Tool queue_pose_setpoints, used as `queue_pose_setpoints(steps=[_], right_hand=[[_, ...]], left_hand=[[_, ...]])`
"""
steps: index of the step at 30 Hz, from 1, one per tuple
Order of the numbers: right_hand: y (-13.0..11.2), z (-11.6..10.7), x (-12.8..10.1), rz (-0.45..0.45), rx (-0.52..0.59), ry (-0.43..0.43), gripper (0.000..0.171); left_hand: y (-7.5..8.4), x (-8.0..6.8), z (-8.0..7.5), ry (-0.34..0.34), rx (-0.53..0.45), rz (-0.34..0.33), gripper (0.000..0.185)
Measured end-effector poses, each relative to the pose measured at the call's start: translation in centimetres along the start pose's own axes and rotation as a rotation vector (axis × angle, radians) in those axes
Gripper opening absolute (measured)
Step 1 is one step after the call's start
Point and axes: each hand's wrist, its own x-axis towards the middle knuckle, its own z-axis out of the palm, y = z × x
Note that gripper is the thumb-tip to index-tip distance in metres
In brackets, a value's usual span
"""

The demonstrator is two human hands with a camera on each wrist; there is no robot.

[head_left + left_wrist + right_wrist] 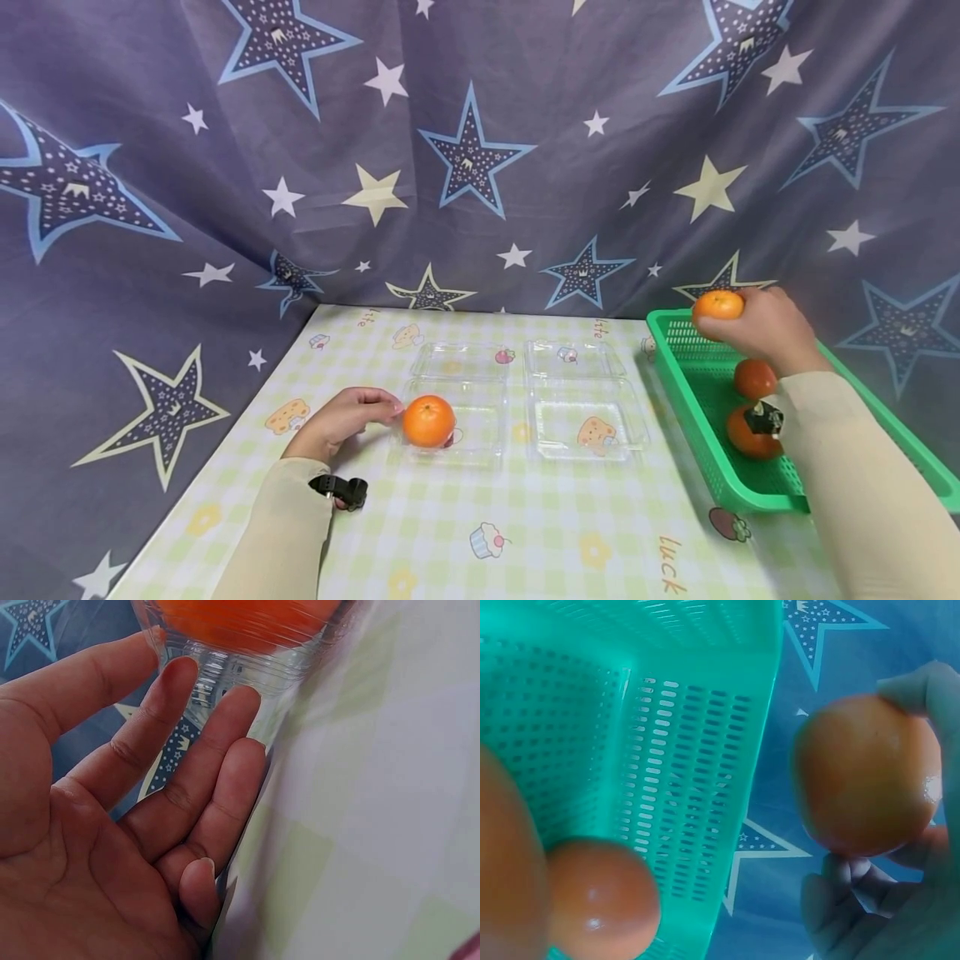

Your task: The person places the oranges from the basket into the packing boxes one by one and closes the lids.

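Observation:
My right hand [776, 329] grips an orange [718, 305] above the far end of a green basket [667, 367]. In the right wrist view, the fingers and thumb curl round this orange [866, 776], beside the basket wall. My left hand [347, 423] is at the left edge of a clear plastic clamshell box [480, 425] with its lid laid back. Another orange [429, 422] sits in that box. In the left wrist view, the left hand [142, 780] has its fingers loosely extended, with thumb and index fingertips right at the box's rim.
A second clear clamshell box [585, 442], lid also laid back, stands right of the first. Inside the basket lie a smaller red-orange round fruit [754, 379] and a larger one [752, 433], partly hidden by the right wrist. A star-patterned curtain [480, 233] hangs behind the checkered tablecloth [442, 525].

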Motion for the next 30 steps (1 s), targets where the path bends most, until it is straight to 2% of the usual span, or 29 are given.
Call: queue_pose_setpoints(steps=[7,13,20,23,30], right_hand=[[-1.3,-0.4,-0.4,0.018,0.035,-0.006,0.059],[-2.4,-0.7,-0.4,0.05,-0.006,-0.029,0.068],[-2.8,-0.6,-0.1,0.098,0.019,-0.111,0.095],[-2.8,-0.5,-0.2,0.1,0.048,-0.119,0.103],[-3.9,-0.3,-0.4,0.078,0.092,-0.078,0.094]], left_hand=[[0.1,-0.1,0.0,-0.013,-0.003,0.007,0.036],[0.3,-0.3,0.1,-0.018,-0.01,0.02,0.037],[0.2,-0.1,0.1,-0.022,-0.002,0.008,0.035],[0.2,-0.1,0.2,-0.017,-0.004,0.004,0.036],[0.3,-0.2,0.1,-0.012,0.0,-0.008,0.037]])
